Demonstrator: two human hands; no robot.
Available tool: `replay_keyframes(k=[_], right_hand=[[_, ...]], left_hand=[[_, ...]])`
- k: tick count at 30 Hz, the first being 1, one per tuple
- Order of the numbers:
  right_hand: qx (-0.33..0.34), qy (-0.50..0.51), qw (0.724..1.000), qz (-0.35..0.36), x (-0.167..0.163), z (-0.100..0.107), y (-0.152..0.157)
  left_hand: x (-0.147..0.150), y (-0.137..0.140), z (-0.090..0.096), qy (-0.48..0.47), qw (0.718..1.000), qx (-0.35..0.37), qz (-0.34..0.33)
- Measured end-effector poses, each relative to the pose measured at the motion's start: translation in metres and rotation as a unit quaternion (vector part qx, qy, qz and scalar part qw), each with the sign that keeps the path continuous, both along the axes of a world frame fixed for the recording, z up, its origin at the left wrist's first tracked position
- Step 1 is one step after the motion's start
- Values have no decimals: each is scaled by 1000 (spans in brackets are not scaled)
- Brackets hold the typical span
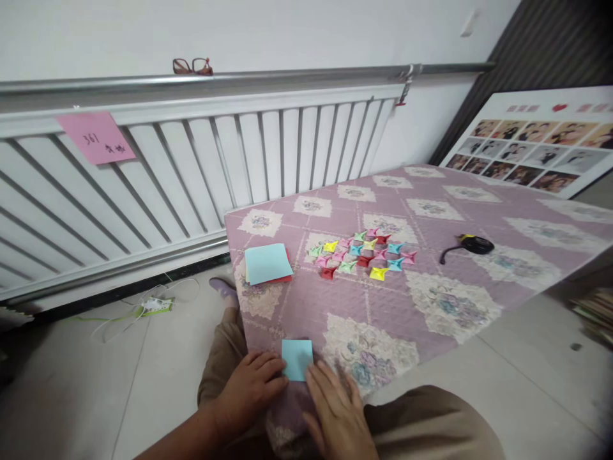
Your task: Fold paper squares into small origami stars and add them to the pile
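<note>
A small blue paper square (pixel 297 359) lies flat on the cloth-covered table, near its edge in front of me. My left hand (pixel 253 386) rests at its left side, fingertips and thumb touching the paper's edge. Lying flat, my right hand (pixel 335 406) has its fingers stretched out, the tips at the paper's lower right edge. A stack of larger paper sheets (pixel 268 263), light blue on top with red showing beneath, sits farther up on the left. Several small folded paper shapes (pixel 364 255) in pink, red, yellow, green and blue stand grouped in rows beyond my hands.
The table (pixel 297 300) wears a purple floral cloth. A black object (pixel 474 244) with a short strap lies on its right part. Behind are a white radiator (pixel 268 153) and a rail with glasses (pixel 192 66). A power strip (pixel 157 306) with cables lies on the floor.
</note>
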State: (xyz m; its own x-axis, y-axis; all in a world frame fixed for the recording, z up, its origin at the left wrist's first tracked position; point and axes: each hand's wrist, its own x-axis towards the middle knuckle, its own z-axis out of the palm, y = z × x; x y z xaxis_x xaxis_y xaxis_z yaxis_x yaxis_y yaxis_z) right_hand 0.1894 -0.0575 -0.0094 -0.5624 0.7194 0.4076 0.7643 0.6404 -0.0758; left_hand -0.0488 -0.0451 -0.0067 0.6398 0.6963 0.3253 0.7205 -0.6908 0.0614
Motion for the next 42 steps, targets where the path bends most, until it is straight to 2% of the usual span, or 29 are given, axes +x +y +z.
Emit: replay_keyframes(k=[4,6,8,14,20,24,29,32,37,42], right_hand=[[-105,-21,994,39,-24,-10,-2],[-156,-37,986,38,-24,-17,-2],[-177,-55,982,32,-15,-21,-2],[-118,-60,991,18,17,-22,-3],[-83,-45,996,2,17,-21,-3],[-91,-25,996,1,23,-16,0],[-96,26,995,-28,24,7,15],[-126,24,991,20,13,16,25],[-170,2,985,2,0,12,37],[-202,-19,979,-24,1,16,52]], left_hand=[[0,-1,1,24,1000,-8,3],[-1,-3,-2,20,1000,-1,5],[-3,-4,-6,1,1000,3,5],[0,-5,-11,-4,999,-22,26],[33,-12,1,20,989,-65,130],[52,-18,5,29,979,-100,176],[55,-23,3,32,972,-141,186],[56,-25,3,45,966,-170,187],[59,-26,4,46,958,-212,190],[59,-31,-5,43,958,-208,194]])
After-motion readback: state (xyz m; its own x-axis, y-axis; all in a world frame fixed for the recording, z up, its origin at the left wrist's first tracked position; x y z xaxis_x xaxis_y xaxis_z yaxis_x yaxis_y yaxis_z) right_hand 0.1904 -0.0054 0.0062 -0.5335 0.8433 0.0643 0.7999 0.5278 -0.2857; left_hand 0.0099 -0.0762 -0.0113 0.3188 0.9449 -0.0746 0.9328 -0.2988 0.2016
